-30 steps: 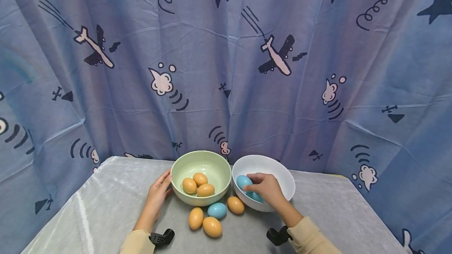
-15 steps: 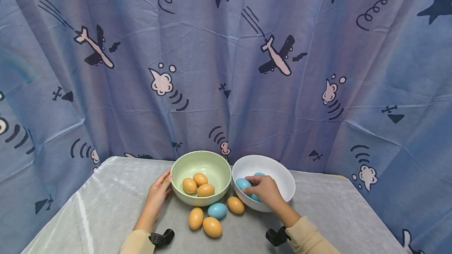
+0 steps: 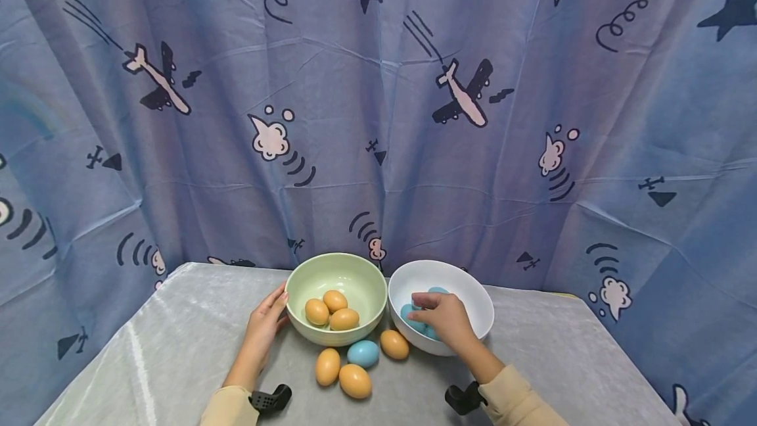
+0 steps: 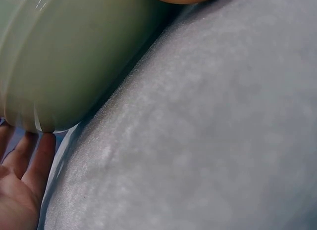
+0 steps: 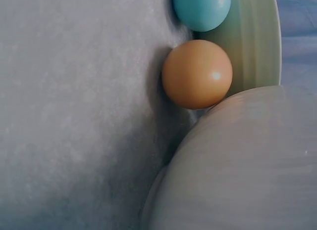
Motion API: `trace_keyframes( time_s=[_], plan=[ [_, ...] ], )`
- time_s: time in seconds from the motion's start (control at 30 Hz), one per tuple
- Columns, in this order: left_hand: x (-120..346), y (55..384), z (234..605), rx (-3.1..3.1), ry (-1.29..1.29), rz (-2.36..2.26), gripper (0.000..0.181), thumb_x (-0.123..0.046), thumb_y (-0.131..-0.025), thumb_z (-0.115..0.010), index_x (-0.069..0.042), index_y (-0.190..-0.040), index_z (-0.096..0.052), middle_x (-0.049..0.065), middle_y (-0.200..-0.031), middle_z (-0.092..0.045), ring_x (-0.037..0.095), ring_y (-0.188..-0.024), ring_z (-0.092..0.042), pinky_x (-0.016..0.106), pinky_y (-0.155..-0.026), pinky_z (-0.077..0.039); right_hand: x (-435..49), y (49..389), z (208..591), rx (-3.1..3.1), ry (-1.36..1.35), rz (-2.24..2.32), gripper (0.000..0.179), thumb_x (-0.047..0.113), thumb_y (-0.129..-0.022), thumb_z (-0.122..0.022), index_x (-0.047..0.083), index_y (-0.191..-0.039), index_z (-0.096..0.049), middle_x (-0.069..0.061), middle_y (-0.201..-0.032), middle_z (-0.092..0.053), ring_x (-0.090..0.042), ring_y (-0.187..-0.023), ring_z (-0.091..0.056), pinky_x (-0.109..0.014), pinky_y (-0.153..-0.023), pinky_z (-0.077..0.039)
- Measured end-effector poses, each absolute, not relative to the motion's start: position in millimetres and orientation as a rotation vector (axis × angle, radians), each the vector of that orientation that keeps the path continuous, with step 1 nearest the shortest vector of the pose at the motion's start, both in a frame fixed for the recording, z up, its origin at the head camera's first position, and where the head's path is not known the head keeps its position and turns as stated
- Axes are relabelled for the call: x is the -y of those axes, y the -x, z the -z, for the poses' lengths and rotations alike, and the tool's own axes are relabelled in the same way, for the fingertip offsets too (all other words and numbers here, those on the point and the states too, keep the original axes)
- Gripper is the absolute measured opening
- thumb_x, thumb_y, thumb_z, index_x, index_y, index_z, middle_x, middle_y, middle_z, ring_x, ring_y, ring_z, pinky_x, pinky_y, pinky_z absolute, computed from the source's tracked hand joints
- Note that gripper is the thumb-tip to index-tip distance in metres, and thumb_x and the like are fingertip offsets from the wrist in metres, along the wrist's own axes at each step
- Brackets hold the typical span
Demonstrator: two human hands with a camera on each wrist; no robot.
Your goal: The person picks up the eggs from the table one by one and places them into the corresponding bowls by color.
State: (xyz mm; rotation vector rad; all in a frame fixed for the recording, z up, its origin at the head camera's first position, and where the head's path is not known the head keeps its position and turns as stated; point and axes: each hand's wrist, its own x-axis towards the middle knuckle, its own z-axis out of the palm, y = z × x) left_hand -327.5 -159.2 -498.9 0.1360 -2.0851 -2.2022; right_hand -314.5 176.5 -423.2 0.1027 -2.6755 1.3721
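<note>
My left hand (image 3: 267, 317) rests against the left side of a light green bowl (image 3: 372, 281), which contains three orange eggs (image 3: 344, 319). In the left wrist view, straight fingers (image 4: 40, 163) touch the bowl's wall. Inside the white bowl (image 3: 481, 307) at the right, my right hand (image 3: 445, 314) hovers over several blue eggs (image 3: 414, 321), thumb and fingers parted with no egg gripped. The hand partly hides these eggs. On the table before the bowls lie a blue egg (image 3: 363, 354) and three orange eggs (image 3: 355, 381).
Both bowls stand side by side near the back of a table with a grey cloth (image 3: 177, 347). One orange egg (image 5: 197, 74) sits close against the white bowl's outer wall. A blue patterned curtain (image 3: 331, 150) hangs behind the table.
My right hand has let go of a blue egg, which has settled lower among the others in the white bowl. The left hand and the eggs on the table stay put.
</note>
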Motion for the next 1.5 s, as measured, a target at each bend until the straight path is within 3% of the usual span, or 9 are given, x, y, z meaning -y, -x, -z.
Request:
trace_keyframes(
  time_s=[0.3, 0.47, 0.7, 0.9, 1.13, 1.5],
  plan=[
    [158, 325, 497, 2.101, -0.129, 2.201, 0.057, -0.038, -0.105, -0.047, -0.01, -0.154, -0.037, 0.01, -0.162, -0.033, 0.029, -0.145, -0.036, 0.051, -0.117, -0.039, -168, 290, 413, 2.513, -0.112, -1.629, 0.034, 0.01, -0.076, -0.084, 0.001, -0.108, -0.076, -0.013, -0.105, -0.077, -0.028, -0.106, -0.071, -0.024, -0.083, -0.061],
    [159, 325, 497, 2.106, -0.132, 2.197, 0.056, -0.037, -0.106, -0.047, -0.011, -0.154, -0.037, 0.01, -0.161, -0.034, 0.028, -0.145, -0.036, 0.05, -0.116, -0.04, -159, 273, 410, 2.496, -0.183, -1.731, 0.034, 0.008, -0.076, -0.084, 0.0, -0.108, -0.076, -0.015, -0.106, -0.076, -0.024, -0.105, -0.072, -0.019, -0.082, -0.059],
    [159, 326, 498, 2.113, -0.129, 2.19, 0.056, -0.037, -0.106, -0.047, -0.01, -0.154, -0.037, 0.01, -0.161, -0.034, 0.028, -0.145, -0.036, 0.05, -0.116, -0.04, -149, 254, 412, 2.497, -0.365, -1.835, 0.038, 0.008, -0.078, -0.083, -0.007, -0.111, -0.073, -0.023, -0.111, -0.073, -0.021, -0.102, -0.072, -0.023, -0.087, -0.06],
    [159, 328, 499, 2.103, -0.126, 2.196, 0.056, -0.037, -0.106, -0.047, -0.009, -0.154, -0.037, 0.01, -0.161, -0.034, 0.028, -0.145, -0.036, 0.051, -0.117, -0.039, -142, 247, 419, 2.531, -0.408, -1.912, 0.044, 0.014, -0.075, -0.087, -0.006, -0.112, -0.072, -0.022, -0.113, -0.072, -0.03, -0.107, -0.07, -0.022, -0.087, -0.06],
    [159, 327, 499, 2.105, -0.131, 2.203, 0.056, -0.037, -0.105, -0.047, -0.01, -0.154, -0.038, 0.01, -0.161, -0.034, 0.028, -0.145, -0.036, 0.051, -0.117, -0.039, -135, 243, 428, 2.544, -0.466, -1.95, 0.041, 0.008, -0.075, -0.086, -0.009, -0.11, -0.072, -0.024, -0.113, -0.072, -0.023, -0.106, -0.07, -0.027, -0.09, -0.059],
    [158, 327, 500, 2.087, -0.105, 2.195, 0.056, -0.038, -0.106, -0.047, -0.01, -0.153, -0.039, 0.01, -0.161, -0.035, 0.028, -0.143, -0.039, 0.05, -0.117, -0.039, -126, 240, 447, 2.622, -0.475, -1.953, 0.038, 0.008, -0.075, -0.086, -0.006, -0.109, -0.074, -0.02, -0.113, -0.073, -0.025, -0.11, -0.068, -0.029, -0.09, -0.06]
  ],
)
